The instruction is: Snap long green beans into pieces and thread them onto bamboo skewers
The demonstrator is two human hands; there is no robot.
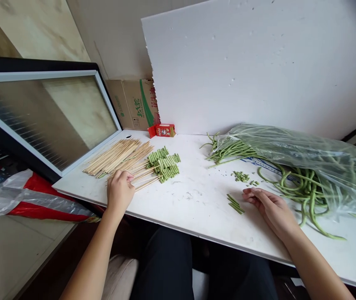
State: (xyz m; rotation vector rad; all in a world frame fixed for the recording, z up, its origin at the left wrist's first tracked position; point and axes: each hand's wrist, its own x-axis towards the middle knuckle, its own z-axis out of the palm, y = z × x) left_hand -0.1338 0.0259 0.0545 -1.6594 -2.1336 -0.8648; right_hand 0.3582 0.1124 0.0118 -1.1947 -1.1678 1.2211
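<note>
My left hand (120,188) is closed at the bare ends of several bamboo skewers, its fingers pinching a skewer (147,183) that carries green bean pieces. A cluster of threaded bean pieces (165,165) sits at the far ends of these skewers. Left of that lies a pile of plain bamboo skewers (115,155). My right hand (270,208) rests low over the white table, fingers loosely curled and apart, nothing visible in them. Just left of its fingertips are a few cut bean lengths (235,204). Short bean bits (241,176) lie a little farther back.
Long green beans (312,183) spill from a clear plastic bag (290,141) on the right of the table (178,208). A small red box (163,130) and a cardboard carton (134,104) stand behind. A framed glass panel (53,112) leans at left; a white board (252,66) forms the back.
</note>
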